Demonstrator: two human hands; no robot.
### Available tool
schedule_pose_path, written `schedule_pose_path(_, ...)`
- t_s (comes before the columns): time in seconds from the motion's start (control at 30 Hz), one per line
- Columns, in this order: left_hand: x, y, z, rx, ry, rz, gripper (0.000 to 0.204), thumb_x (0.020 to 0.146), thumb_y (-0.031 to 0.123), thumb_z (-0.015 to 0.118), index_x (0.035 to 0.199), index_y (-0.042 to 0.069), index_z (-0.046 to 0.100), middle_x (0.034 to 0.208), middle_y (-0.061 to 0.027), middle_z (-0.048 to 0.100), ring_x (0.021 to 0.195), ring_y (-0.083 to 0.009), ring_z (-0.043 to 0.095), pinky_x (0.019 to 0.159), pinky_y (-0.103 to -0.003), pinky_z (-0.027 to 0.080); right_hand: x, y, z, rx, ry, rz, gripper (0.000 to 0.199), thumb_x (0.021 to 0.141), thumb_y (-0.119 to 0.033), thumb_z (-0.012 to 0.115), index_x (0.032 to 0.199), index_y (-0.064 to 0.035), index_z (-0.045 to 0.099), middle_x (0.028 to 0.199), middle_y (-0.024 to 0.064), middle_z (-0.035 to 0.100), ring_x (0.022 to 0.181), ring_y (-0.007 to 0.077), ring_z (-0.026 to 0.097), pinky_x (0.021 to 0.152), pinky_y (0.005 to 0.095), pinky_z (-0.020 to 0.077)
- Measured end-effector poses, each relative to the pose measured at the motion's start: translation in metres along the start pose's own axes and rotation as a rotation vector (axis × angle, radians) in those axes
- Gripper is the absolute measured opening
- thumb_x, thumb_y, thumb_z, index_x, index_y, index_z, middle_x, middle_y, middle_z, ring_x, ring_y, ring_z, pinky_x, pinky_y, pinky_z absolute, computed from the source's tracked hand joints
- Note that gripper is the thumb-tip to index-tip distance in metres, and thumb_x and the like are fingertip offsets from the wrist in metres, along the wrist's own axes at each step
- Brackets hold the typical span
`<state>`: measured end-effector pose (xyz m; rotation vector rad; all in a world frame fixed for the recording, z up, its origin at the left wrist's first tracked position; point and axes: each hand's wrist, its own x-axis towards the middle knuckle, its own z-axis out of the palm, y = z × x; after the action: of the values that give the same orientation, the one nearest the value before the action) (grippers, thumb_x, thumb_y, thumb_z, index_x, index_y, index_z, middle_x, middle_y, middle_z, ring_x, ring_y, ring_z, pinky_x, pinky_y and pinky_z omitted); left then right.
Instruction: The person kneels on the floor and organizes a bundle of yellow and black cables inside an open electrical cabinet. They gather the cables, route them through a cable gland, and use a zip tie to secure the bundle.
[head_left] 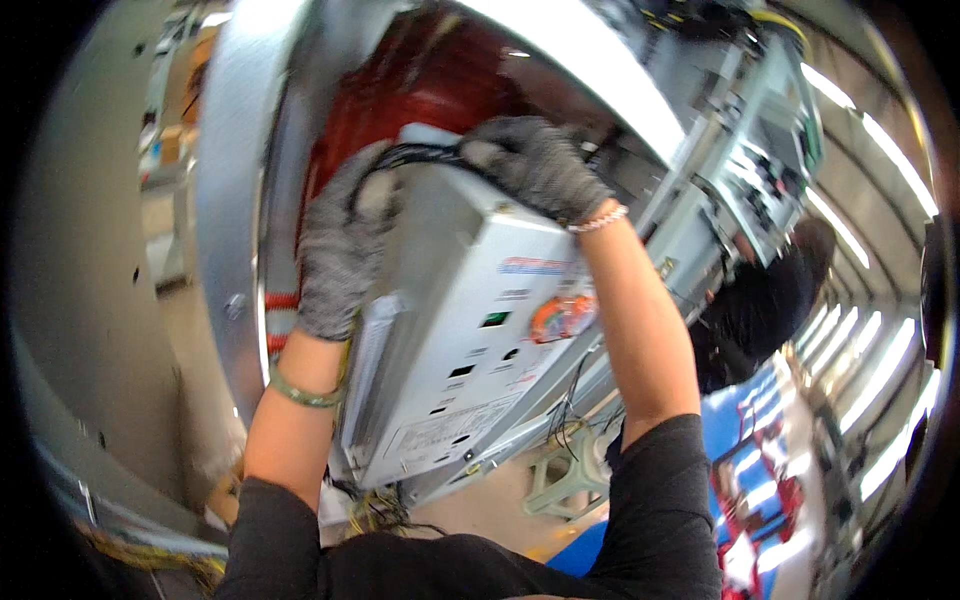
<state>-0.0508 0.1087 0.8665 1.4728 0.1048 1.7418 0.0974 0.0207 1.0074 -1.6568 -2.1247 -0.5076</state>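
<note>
A bundle of black cables (428, 153) stretches between my hands, over the top end of a light grey metal box (450, 330). My left hand (345, 240), in a grey knitted glove, is closed round the bundle's left end beside the box. Farther right, my right hand (535, 165), gloved alike, grips the other end with bent fingers near the box's top corner. Cut-outs, print and an orange round sticker (560, 318) mark the box's front face. The cable ends are hidden behind my gloves.
The box sits at an open metal cabinet (235, 200) with dark red parts (400, 85) inside. Loose wires (385, 515) hang below. A pale green stool (565, 475) stands on the floor. To the right is another person in dark clothes (755, 305).
</note>
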Motion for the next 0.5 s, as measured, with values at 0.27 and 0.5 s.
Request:
schedule_pose_path(0.27, 0.004, 0.004, 0.005, -0.016, 0.048, -0.076, 0.033, 0.090, 0.022, 0.055, 0.118, 0.004, 0.056, 0.093, -0.0073, 0.063, 0.074, -0.0086, 0.057, 0.064, -0.021, 0.048, -0.060, 0.083, -0.063, -0.349, 0.101, 0.272, 0.025, 0.085, -0.022, 0.054, 0.106, -0.0112, 0.065, 0.087, 0.0137, 0.066, 0.079, 0.0285, 0.062, 0.077, 0.0362, 0.0485)
schedule_pose_path(0.5, 0.010, -0.005, 0.013, -0.008, 0.063, -0.080, 0.033, 0.090, 0.021, 0.056, 0.115, 0.000, 0.057, 0.091, -0.0076, 0.064, 0.073, -0.0095, 0.058, 0.062, -0.020, 0.049, -0.039, 0.119, -0.055, -0.622, -0.301, 0.418, 0.035, 0.077, -0.027, 0.065, 0.107, -0.0105, 0.064, 0.102, 0.0147, 0.063, 0.092, 0.0315, 0.061, 0.086, 0.0366, 0.0475)
